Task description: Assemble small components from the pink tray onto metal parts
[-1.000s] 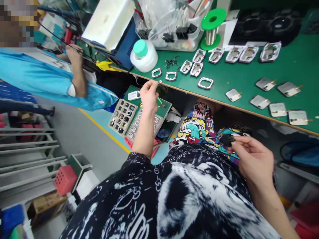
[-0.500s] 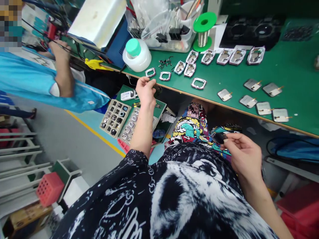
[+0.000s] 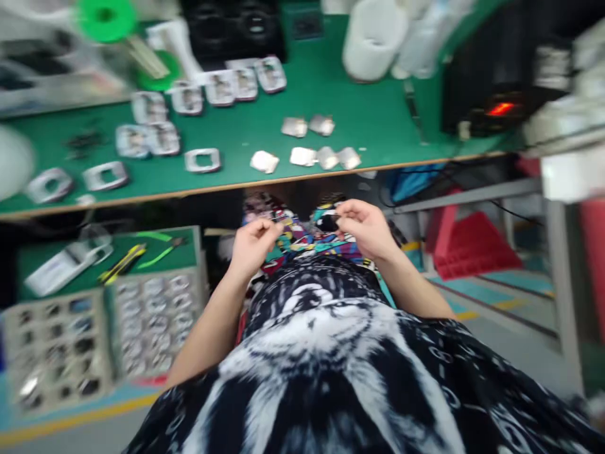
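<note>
Both hands are over my lap, just below the table's front edge, with a gap between them. My left hand (image 3: 255,244) pinches with thumb and forefinger; a thin thing seems to show at the tips, too blurred to name. My right hand (image 3: 363,228) holds a small black part (image 3: 327,222) between thumb and fingers. On the table above lie several silver plates (image 3: 265,161), an open metal frame (image 3: 203,160) and, farther back, several watch-like housings (image 3: 220,87).
The green table (image 3: 387,120) bears a solder spool (image 3: 106,17), a white roll (image 3: 374,41) and a black device (image 3: 501,69) with a red display. Trays of small parts (image 3: 154,321) stand lower left, near yellow-black tweezers (image 3: 123,263). A red crate (image 3: 472,246) is lower right.
The view has swung right. My left hand has come from the table's edge to above my lap, closer to my right hand, which still holds the black part.
</note>
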The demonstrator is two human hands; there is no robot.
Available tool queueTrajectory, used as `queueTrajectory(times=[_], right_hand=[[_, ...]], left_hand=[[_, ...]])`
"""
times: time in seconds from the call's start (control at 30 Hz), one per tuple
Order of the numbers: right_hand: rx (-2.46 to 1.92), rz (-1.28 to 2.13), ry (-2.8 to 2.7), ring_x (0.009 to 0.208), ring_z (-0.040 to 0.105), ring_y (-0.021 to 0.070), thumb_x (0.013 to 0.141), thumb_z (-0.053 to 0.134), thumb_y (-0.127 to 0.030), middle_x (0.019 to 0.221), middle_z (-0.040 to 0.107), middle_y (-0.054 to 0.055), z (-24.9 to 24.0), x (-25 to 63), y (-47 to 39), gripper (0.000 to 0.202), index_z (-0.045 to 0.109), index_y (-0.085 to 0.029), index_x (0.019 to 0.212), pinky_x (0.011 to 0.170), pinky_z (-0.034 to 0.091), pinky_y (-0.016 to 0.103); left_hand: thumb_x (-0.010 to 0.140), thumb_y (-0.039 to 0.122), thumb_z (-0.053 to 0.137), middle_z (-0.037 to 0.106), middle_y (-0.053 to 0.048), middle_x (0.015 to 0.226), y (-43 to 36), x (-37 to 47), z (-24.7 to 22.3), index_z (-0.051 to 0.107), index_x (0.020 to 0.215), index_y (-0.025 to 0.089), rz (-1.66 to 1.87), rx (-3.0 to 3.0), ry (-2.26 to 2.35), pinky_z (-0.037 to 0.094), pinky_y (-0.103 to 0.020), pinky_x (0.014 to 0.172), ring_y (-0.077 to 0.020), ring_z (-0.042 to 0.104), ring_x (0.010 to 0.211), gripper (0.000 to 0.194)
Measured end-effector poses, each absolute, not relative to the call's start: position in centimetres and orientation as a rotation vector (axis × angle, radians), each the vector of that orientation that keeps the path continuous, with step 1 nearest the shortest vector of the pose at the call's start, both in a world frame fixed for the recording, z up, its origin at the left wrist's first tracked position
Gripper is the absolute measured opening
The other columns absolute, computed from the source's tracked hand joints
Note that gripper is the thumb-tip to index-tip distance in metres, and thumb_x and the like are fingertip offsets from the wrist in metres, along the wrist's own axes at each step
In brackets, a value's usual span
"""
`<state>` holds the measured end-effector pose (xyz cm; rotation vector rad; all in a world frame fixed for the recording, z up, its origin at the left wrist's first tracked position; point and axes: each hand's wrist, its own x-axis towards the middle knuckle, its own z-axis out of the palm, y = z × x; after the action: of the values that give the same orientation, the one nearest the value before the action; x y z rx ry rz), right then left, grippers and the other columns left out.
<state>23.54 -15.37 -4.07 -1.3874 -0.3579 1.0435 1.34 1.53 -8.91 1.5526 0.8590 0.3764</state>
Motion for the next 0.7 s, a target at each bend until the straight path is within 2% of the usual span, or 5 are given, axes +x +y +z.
queueTrajectory(times=[0.13,0.27,0.4,0.53,0.7], right_hand=[[-1.411,0.915,-0.385,0.058,0.062,0.0113,0.074,0.081,-0.034,0.070,0.068,-0.004,-2.4,26.8,-19.7,0.027,0.069,-0.019,0.092,0.053,0.052,0.021],[-1.577,0.408,-0.392,0.067,0.065,0.0134,0.077,0.075,-0.035,0.077,0.069,-0.002,0.2,32.5,-27.3,0.026,0.067,-0.019,0.096,0.059,0.055,0.024],[-1.897,-0.192,-0.193,0.074,0.068,0.0161,0.080,0.066,-0.027,0.082,0.069,-0.002,4.1,38.7,-39.1,0.017,0.064,-0.023,0.097,0.068,0.058,0.029],[-2.263,-0.722,0.260,0.092,0.070,0.0191,0.078,0.056,-0.009,0.095,0.072,0.004,6.6,45.4,-53.0,0.019,0.063,-0.019,0.093,0.087,0.060,0.032],[-2.656,-0.838,0.800,0.110,0.069,0.0251,0.083,0.047,-0.006,0.115,0.075,0.016,8.0,49.4,-65.3,0.040,0.073,-0.007,0.114,0.105,0.053,0.037]], left_hand=[[0.083,0.040,0.062,0.053,0.000,0.071,0.1,5.0,-15.5,0.053,0.065,0.023,-0.043,2.143,0.577,0.036,-0.031,0.067,-0.0189,0.051,0.068,0.026],[0.083,0.051,0.057,0.059,-0.004,0.073,3.0,9.4,-20.9,0.053,0.062,0.027,-0.297,2.438,0.565,0.035,-0.032,0.064,-0.0278,0.057,0.072,0.033],[0.081,0.059,0.055,0.058,-0.003,0.055,4.9,11.2,-21.1,0.051,0.056,0.030,-0.606,2.448,0.529,0.034,-0.034,0.061,-0.0323,0.058,0.063,0.039],[0.074,0.060,0.060,0.057,0.001,0.050,4.6,10.9,-20.0,0.050,0.050,0.031,-0.607,2.402,0.538,0.035,-0.035,0.062,-0.0341,0.061,0.064,0.038],[0.066,0.055,0.063,0.056,0.001,0.048,4.2,10.7,-19.7,0.052,0.048,0.034,-0.577,2.371,0.665,0.036,-0.036,0.064,-0.0349,0.060,0.063,0.030]])
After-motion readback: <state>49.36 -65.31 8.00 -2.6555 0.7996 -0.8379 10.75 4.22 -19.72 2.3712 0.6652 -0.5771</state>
